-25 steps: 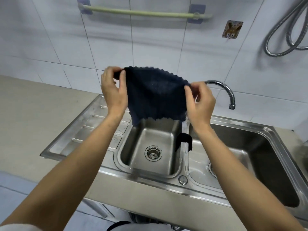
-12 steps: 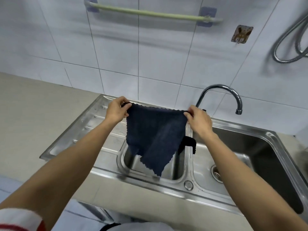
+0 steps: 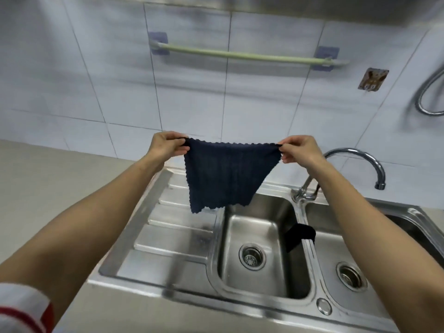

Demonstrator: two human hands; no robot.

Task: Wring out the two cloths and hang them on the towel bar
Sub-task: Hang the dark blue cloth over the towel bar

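A dark blue cloth (image 3: pixel 224 175) hangs spread out flat above the sink's drainboard and left basin. My left hand (image 3: pixel 165 145) pinches its top left corner and my right hand (image 3: pixel 300 150) pinches its top right corner. A second dark cloth (image 3: pixel 299 235) is draped over the divider between the two basins. The pale green towel bar (image 3: pixel 245 55) is fixed on the tiled wall above and behind the held cloth, with nothing on it.
The steel double sink (image 3: pixel 168 236) has a ribbed drainboard on the left. A curved tap (image 3: pixel 355 157) rises behind the divider. A small wall hook plate (image 3: pixel 372 79) and a metal shower hose (image 3: pixel 430 97) are at the right. A beige counter (image 3: pixel 60 188) lies at the left.
The cloth, held by both hands, dropped toward the sink half a second ago and is now raised and stretched wider. The view has tilted up, so the towel bar sits lower in frame.
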